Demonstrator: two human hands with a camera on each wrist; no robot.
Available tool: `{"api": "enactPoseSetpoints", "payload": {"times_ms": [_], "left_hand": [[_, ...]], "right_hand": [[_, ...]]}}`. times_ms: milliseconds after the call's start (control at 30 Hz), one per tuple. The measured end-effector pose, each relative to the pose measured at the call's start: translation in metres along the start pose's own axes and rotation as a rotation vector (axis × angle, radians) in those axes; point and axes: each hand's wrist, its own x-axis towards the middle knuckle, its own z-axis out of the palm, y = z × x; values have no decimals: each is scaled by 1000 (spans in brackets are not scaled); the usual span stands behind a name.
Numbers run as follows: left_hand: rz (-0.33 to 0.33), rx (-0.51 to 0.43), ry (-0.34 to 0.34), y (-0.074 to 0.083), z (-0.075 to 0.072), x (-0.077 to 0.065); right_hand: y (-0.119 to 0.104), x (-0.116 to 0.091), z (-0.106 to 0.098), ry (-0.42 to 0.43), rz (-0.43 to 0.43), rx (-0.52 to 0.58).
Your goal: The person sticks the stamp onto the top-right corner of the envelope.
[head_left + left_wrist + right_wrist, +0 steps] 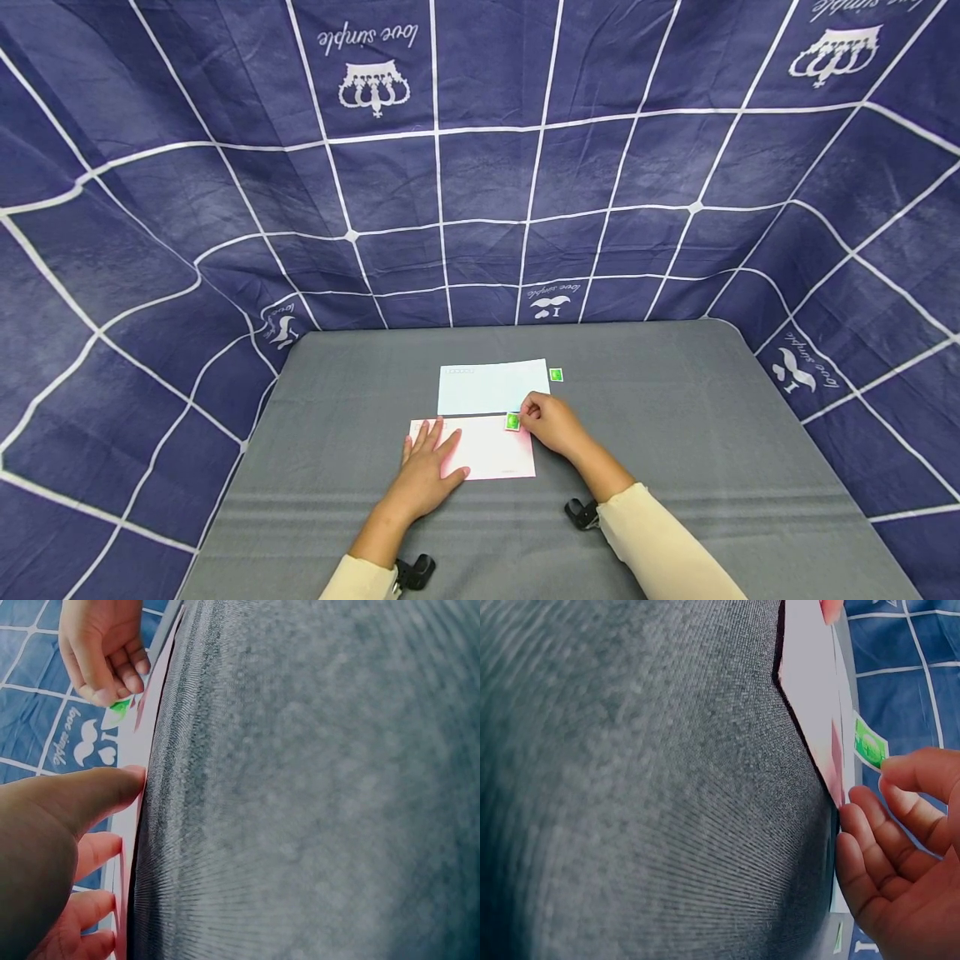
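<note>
A pink envelope point(487, 454) lies on the grey table. My left hand point(426, 473) rests on its left part with fingers spread, thumb near the lower edge. At the envelope's upper right corner, my right hand point(553, 423) pinches a small green postage stamp point(512, 422) with a white border between thumb and index finger. In the right wrist view the stamp point(871, 742) stands up from the fingertips, tilted above the envelope's surface. The other fingers of that hand are bent beside the envelope's right edge.
Just behind the pink envelope lies a pale blue-white envelope point(491, 387). A second green stamp point(556, 375) sits by its right edge on the grey cloth-covered table point(652, 400). A blue curtain point(487, 175) with white lines surrounds the table's back and sides.
</note>
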Motion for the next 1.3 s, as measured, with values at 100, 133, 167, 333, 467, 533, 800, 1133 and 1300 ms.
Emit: {"api": "enactPoseSetpoints", "payload": {"times_ms": [100,133,167,333,467,533,800,1133,1300], "left_hand": [[-2,1,0,0,1,0],[-1,1,0,0,1,0],[0,-1,1,0,1,0],[0,-6,0,0,1,-1],[-2,-14,0,1,0,-1],[-1,-16,0,2,-1,-1],[2,-7,3,2,-1,0],[1,-1,0,1,-1,0],[1,2,6,1,0,0]], "right_hand": [[0,1,1,-11,1,6],[0,2,1,-14,3,6],[0,2,2,-15,6,5],[0,4,5,-24,11,10],[0,5,6,-38,15,17],[0,6,7,-44,18,12],[3,12,8,-59,39,18],[5,16,10,-75,36,17],[5,16,11,-71,23,17]]}}
